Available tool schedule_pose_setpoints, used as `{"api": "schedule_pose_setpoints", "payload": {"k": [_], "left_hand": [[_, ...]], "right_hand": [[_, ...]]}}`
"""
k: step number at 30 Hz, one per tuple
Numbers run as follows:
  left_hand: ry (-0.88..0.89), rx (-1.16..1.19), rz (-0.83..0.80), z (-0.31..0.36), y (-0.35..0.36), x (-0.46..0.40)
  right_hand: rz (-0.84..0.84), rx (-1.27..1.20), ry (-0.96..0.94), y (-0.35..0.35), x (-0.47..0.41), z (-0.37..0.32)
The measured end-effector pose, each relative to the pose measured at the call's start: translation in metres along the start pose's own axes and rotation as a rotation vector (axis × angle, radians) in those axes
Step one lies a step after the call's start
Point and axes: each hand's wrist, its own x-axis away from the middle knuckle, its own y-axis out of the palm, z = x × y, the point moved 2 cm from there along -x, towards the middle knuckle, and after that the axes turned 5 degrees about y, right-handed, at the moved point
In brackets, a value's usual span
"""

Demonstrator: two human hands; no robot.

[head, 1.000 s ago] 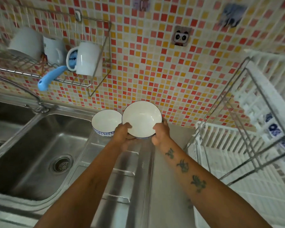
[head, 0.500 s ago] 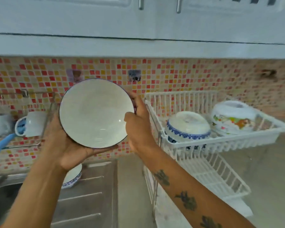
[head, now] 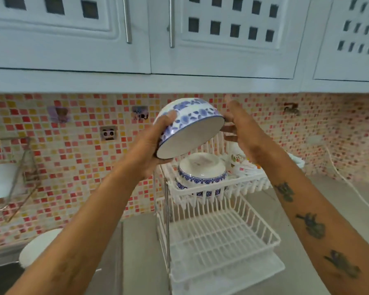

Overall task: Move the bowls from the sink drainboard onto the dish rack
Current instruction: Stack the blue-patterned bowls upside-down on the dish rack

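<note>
A white bowl with blue flowers [head: 192, 122] is in the air, tilted nearly upside down, above the white two-tier dish rack [head: 241, 186]. My left hand [head: 151, 143] grips its left rim and my right hand [head: 241, 128] holds its right rim. Below it, an upturned blue-and-white bowl [head: 201, 173] rests in the rack's top tier, and a white dish with coloured print [head: 241, 162] sits behind my right wrist. Another white bowl [head: 38, 246] stands on the drainboard at lower left, partly hidden by my left arm.
White wall cupboards [head: 179, 39] hang just above the held bowl. A wire wall shelf with a white mug [head: 0, 182] is at far left. The rack's lower tier [head: 217, 235] holds nothing. A white cable [head: 349, 186] runs over the grey counter at right.
The bowl has gone up and to the right, from beside the rack to above its top tier. It has been turned over, so its patterned outside now faces me.
</note>
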Motion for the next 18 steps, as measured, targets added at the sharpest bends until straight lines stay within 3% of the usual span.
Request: {"api": "schedule_pose_setpoints", "payload": {"k": [4, 8, 18], "left_hand": [[0.148, -0.269, 0.068, -0.014, 0.021, -0.021], [0.209, -0.494, 0.116, -0.036, 0.028, -0.033], [0.136, -0.701, 0.097, -0.066, 0.034, -0.044]], "right_hand": [[-0.037, 0.117, 0.137, -0.013, -0.011, 0.009], [-0.028, 0.034, 0.168, -0.011, -0.022, 0.026], [-0.053, -0.011, 0.265, -0.001, -0.049, 0.08]]}}
